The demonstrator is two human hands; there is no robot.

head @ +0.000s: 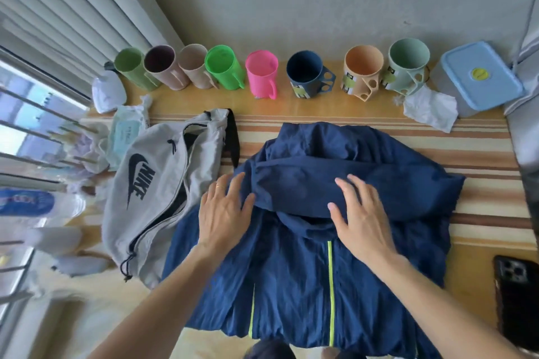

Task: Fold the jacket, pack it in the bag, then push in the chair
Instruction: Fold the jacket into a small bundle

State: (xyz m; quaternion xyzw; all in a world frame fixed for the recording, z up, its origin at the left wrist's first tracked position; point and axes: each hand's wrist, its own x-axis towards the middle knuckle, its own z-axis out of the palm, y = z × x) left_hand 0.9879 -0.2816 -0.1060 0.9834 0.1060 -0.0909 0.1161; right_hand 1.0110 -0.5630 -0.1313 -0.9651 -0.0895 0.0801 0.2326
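The navy jacket [320, 242] with neon-yellow zipper trim lies crumpled on the desk [481, 154], just right of the grey bag [163, 183]. Left hand [224, 213] and right hand [361, 216] press flat on it, each grip wide, holding nothing.

Left hand [224, 210] flat, right hand [360, 214] flat, fingers spread

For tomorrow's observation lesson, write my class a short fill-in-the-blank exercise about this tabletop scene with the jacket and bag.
1. Both hands, left and right, rest flat on the navy ____.
2. The grey Nike bag lies with its zip ____.
3. Along the wall stand ____ cups, among them the pink cup.
4. The blue-lidded container sits at the row's ____ end.

Missing words: jacket; open; eight; right
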